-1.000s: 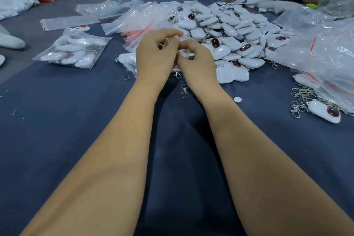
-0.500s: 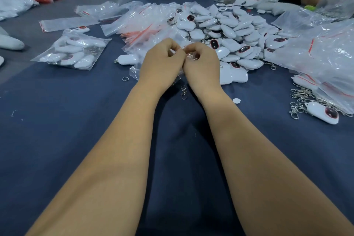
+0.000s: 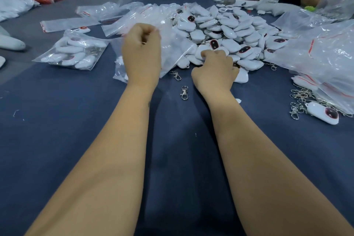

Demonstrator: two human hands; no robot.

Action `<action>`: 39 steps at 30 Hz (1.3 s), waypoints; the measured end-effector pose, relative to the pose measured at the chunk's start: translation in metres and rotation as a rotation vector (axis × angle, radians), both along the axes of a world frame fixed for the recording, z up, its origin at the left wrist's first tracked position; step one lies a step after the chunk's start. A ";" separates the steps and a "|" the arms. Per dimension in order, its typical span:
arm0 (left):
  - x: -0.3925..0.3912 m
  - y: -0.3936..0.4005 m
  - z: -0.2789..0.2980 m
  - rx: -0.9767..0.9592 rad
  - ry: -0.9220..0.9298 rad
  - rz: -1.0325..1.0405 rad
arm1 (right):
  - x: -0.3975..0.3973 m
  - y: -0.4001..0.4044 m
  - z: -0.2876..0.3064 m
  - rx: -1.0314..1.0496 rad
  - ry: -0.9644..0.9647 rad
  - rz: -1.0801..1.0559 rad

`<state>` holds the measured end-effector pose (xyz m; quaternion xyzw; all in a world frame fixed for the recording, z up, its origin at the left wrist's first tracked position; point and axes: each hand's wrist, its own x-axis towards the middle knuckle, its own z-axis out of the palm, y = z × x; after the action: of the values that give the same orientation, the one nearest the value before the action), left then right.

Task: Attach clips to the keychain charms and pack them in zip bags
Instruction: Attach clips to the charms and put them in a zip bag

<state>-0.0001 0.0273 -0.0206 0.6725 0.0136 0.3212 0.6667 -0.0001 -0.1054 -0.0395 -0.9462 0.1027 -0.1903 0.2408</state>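
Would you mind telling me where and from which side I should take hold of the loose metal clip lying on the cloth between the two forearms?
Pinch the clip across its narrow middle, coming straight down from above. It lies flat and alone on the blue cloth, ring end pointing away, so its long sides look free for a thumb and forefinger. The right hand seems nearest.

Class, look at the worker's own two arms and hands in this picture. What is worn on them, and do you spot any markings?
Nothing is worn: the left hand and right hand are bare, with no gloves, rings, watch or bracelets. Both forearms are bare up to the frame's lower edge. The left forearm has one small dark mark near the wrist.
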 end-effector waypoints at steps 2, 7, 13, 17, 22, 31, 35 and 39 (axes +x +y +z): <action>0.001 -0.005 -0.005 0.148 0.091 -0.127 | 0.000 -0.001 -0.001 -0.015 -0.015 0.011; 0.002 -0.009 -0.016 0.352 0.228 -0.182 | 0.001 0.000 -0.003 -0.073 -0.022 0.014; 0.006 -0.005 -0.016 0.344 0.240 -0.039 | 0.000 0.001 -0.007 -0.236 0.015 0.073; 0.008 -0.005 -0.015 0.326 0.273 -0.043 | 0.001 0.003 -0.004 -0.228 -0.037 0.033; 0.005 -0.005 -0.014 0.351 0.269 -0.037 | 0.001 0.008 0.006 0.284 -0.238 0.082; 0.002 -0.010 -0.010 0.293 0.283 -0.104 | -0.002 0.017 0.008 1.101 -0.157 0.362; 0.000 -0.010 -0.009 0.206 0.286 -0.143 | -0.005 0.015 0.006 1.008 -0.080 0.443; -0.002 -0.011 -0.008 0.173 0.261 -0.200 | -0.005 0.014 0.006 0.951 -0.043 0.485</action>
<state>-0.0018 0.0167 -0.0287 0.7612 0.0053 0.1633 0.6277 -0.0048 -0.0913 -0.0336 -0.7250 -0.0490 -0.0810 0.6822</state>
